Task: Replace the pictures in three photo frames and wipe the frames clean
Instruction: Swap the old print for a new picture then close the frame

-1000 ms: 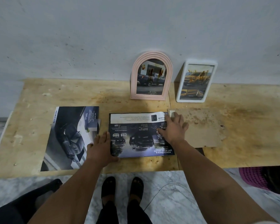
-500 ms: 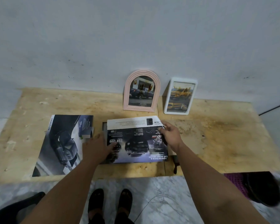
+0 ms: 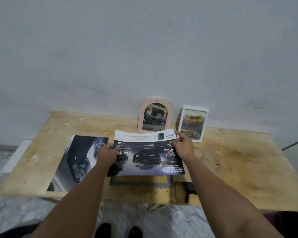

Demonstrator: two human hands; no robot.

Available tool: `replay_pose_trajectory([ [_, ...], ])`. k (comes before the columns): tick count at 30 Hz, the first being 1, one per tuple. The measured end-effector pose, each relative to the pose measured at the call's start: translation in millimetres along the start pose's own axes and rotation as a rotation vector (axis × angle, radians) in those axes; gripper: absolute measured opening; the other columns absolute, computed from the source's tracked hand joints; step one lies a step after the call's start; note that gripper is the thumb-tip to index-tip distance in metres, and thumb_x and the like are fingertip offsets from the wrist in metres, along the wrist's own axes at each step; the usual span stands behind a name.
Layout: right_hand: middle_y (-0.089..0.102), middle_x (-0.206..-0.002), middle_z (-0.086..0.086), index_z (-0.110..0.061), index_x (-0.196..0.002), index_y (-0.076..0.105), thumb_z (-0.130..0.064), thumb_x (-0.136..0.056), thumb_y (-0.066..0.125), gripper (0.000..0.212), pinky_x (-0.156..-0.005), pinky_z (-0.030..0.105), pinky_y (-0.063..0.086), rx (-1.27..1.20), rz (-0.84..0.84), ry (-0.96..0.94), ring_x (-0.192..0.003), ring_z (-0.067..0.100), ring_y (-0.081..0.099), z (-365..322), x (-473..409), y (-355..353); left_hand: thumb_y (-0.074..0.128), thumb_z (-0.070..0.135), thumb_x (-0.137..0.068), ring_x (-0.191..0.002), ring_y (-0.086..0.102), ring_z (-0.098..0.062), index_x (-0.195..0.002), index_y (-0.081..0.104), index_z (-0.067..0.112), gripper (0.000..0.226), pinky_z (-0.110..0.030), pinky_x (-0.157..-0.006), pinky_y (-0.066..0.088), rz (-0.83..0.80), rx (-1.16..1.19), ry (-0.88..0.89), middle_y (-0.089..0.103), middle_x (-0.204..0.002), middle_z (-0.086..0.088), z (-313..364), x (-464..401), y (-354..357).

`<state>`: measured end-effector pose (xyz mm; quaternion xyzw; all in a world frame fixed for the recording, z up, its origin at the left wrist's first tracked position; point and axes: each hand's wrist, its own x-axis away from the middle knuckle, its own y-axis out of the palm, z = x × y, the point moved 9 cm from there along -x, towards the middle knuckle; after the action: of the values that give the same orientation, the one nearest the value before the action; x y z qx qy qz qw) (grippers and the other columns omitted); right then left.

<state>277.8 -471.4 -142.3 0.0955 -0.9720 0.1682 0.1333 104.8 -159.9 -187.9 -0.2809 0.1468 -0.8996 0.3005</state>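
Hands [image 3: 144, 153] hold glossy brochure [image 3: 144, 152] before arched pink frame [image 3: 154, 115].

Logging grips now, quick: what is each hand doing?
Left hand: grips the brochure's left edge.
Right hand: pinches its far right corner.

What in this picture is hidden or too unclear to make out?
Head view only:
- Dark frame lying on the table: mostly covered by the brochure that the left hand and right hand hold.
- Brochure's small print: upside down, too small.
- Pictures in the pink arched frame and white frame: vehicles, blurred.
- Black object at the table's front edge: unidentifiable.
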Motion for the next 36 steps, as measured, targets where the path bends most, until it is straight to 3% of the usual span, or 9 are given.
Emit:
replay_pose_trajectory([
  [4,0.072,-0.081,-0.012,-0.025,-0.133,0.067,-0.002,-0.093,0.068,0.046,-0.058,0.019,0.053,0.091,0.012,-0.100,-0.070,0.005,0.069,-12.1,1.4,24.8,0.058,0.008,-0.100,-0.082,0.064,-0.023,-0.092,0.071,0.005,0.015,-0.031,-0.072,0.047,0.068,0.102,-0.037,0.072,-0.088,-0.008,-7.9,13.6,-34.6],
  [9,0.077,-0.108,-0.004,-0.031,-0.127,0.071,-0.009,-0.096,0.065,0.038,-0.077,0.037,0.062,0.108,-0.070,-0.149,-0.081,0.011,0.074,-33.9,6.9,85.2,0.060,0.010,-0.101,-0.092,0.069,-0.025,-0.103,0.072,0.009,0.012,-0.034,-0.080,0.049,0.188,0.226,-0.088,0.074,-0.099,-0.007,-39.2,26.5,-89.5],
  [14,0.077,-0.106,0.011,-0.015,-0.130,0.066,-0.011,-0.099,0.063,0.031,-0.066,0.029,0.057,0.016,-0.347,0.006,-0.082,0.020,0.074,-42.5,20.4,171.2,0.059,0.009,-0.099,-0.088,0.069,-0.029,-0.098,0.071,0.013,0.013,-0.037,-0.080,0.053,0.439,0.401,-0.140,0.075,-0.098,-0.010,-77.2,51.8,-157.1],
  [18,0.078,-0.104,0.012,-0.011,-0.126,0.071,0.002,-0.095,0.061,0.035,-0.076,0.036,0.062,0.088,-0.532,0.026,-0.089,0.029,0.076,-43.5,36.6,236.5,0.058,0.015,-0.098,-0.092,0.072,-0.028,-0.122,0.065,0.022,0.025,-0.047,-0.089,0.059,0.559,0.450,-0.178,0.076,-0.107,-0.009,-111.8,61.0,-200.3],
  [23,0.077,-0.104,0.017,-0.019,-0.129,0.066,0.012,-0.095,0.053,0.048,-0.060,0.028,0.058,0.122,-0.607,-0.014,-0.080,0.026,0.074,-57.2,54.1,301.4,0.057,0.016,-0.099,-0.091,0.074,-0.024,-0.144,0.056,0.032,0.047,-0.050,-0.088,0.060,0.606,0.439,-0.156,0.075,-0.111,-0.002,-139.6,59.5,-244.9],
  [27,0.076,-0.105,0.018,-0.015,-0.140,0.059,0.013,-0.095,0.054,0.053,-0.060,0.029,0.059,0.206,-0.654,-0.062,-0.078,0.024,0.074,-66.3,59.7,346.4,0.054,0.013,-0.098,-0.087,0.076,-0.023,-0.125,0.068,0.045,0.044,-0.051,-0.086,0.062,0.598,0.441,-0.182,0.079,-0.099,0.004,-164.4,49.2,-273.8],
  [29,0.076,-0.106,0.016,-0.011,-0.142,0.058,0.011,-0.095,0.055,0.053,-0.057,0.023,0.056,0.251,-0.663,-0.092,-0.074,0.017,0.073,-72.4,59.0,366.9,0.056,0.013,-0.098,-0.084,0.076,-0.024,-0.128,0.068,0.041,0.042,-0.051,-0.086,0.062,0.602,0.478,-0.199,0.079,-0.092,0.003,-174.0,43.7,-286.8],
  [33,0.076,-0.082,0.012,-0.015,-0.144,0.056,0.007,-0.097,0.056,0.052,-0.053,0.024,0.054,0.357,-0.684,-0.131,-0.065,0.017,0.069,-88.0,56.6,408.5,0.061,0.019,-0.101,-0.085,0.074,-0.025,-0.128,0.068,0.027,0.029,-0.049,-0.090,0.060,0.639,0.548,-0.205,0.076,-0.087,0.002,-183.3,31.2,-312.3],
  [36,0.072,-0.071,0.003,-0.016,-0.145,0.055,0.006,-0.097,0.056,0.053,-0.050,0.025,0.051,0.437,-0.710,-0.167,-0.056,0.010,0.067,-98.7,50.8,443.8,0.059,0.021,-0.102,-0.092,0.073,-0.030,-0.092,0.072,0.033,0.020,-0.049,-0.091,0.058,0.624,0.524,-0.227,0.073,-0.085,0.003,-196.3,13.1,-327.0],
])
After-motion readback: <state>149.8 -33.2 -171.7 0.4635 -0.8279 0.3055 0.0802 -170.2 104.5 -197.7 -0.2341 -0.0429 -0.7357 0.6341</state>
